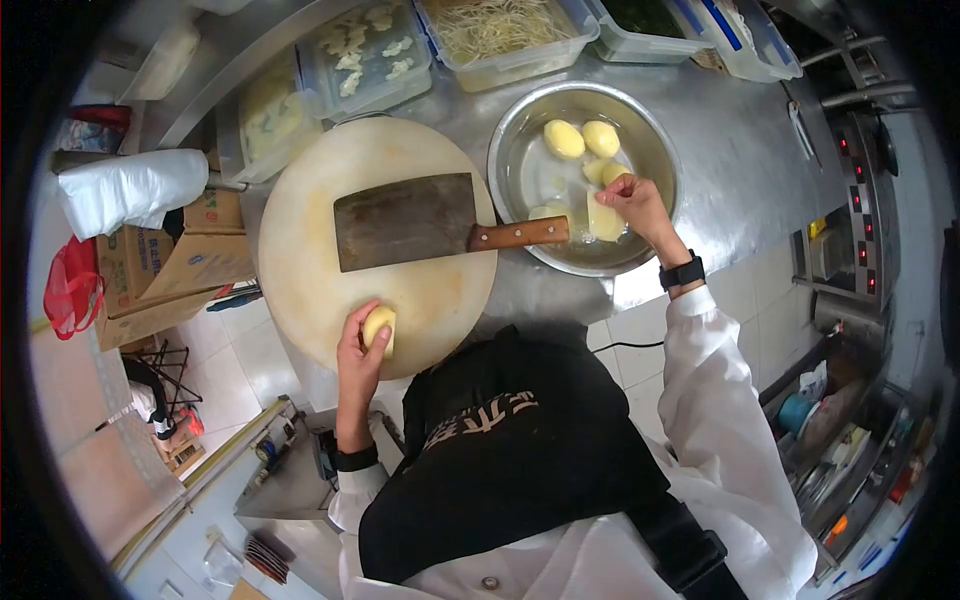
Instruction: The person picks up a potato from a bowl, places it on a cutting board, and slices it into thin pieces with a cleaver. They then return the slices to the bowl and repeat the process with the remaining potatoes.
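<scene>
My left hand (357, 345) holds a peeled potato half (379, 325) against the round wooden cutting board (300, 230) near its front edge. A cleaver (405, 220) with a wooden handle lies flat across the board, with no hand on it. My right hand (632, 197) reaches into the steel bowl (510, 150) of water and grips a potato piece (604, 218). Two whole peeled potatoes (582, 138) and other pieces sit in the bowl.
Clear plastic containers (365, 50) of cut vegetables and noodles (500, 30) line the far side of the steel counter (740, 170). Cardboard boxes (180, 260) and a white bag stand to the left. A machine with red lights (865, 200) is at the right.
</scene>
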The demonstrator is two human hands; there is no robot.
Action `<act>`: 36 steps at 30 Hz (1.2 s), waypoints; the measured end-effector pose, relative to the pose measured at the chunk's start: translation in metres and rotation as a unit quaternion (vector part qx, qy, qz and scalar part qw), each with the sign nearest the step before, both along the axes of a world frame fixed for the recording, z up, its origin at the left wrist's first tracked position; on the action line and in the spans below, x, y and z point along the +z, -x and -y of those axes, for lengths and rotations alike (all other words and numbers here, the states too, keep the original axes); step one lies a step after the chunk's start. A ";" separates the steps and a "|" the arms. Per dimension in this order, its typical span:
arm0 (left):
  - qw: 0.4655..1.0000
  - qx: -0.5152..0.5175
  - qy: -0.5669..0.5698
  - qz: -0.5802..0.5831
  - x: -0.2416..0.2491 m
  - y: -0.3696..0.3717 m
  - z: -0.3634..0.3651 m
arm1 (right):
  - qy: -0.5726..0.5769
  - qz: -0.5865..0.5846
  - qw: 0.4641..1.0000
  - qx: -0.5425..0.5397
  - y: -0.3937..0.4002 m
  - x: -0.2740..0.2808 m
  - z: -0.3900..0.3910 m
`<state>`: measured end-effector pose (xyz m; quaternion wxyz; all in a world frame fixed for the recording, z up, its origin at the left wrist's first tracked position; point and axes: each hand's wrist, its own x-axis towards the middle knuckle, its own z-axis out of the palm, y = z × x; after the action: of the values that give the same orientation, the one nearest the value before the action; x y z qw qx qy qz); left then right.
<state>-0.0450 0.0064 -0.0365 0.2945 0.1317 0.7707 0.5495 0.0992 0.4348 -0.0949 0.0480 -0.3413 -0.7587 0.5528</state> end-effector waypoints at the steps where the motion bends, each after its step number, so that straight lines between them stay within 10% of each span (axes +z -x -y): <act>1: 1.000 -0.001 0.001 0.000 -0.001 0.001 0.001 | 0.018 -0.020 0.999 -0.021 -0.001 -0.002 0.000; 18: 1.000 -0.006 -0.002 0.012 0.002 0.001 -0.001 | 0.039 0.063 0.997 0.026 -0.002 0.001 0.007; 25: 1.000 -0.002 -0.004 0.022 0.000 0.002 0.001 | -0.222 0.191 0.935 0.202 -0.008 -0.023 0.012; 27: 1.000 -0.006 0.005 0.015 0.001 0.002 0.001 | -0.400 0.017 0.885 0.237 -0.007 -0.017 0.011; 36: 0.999 -0.013 0.012 0.027 0.004 0.002 -0.001 | -0.201 0.003 0.976 0.088 0.033 -0.007 -0.005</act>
<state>-0.0467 0.0069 -0.0325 0.3240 0.1231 0.7670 0.5400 0.0660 0.4394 -0.1018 0.0643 -0.2577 -0.8814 0.3906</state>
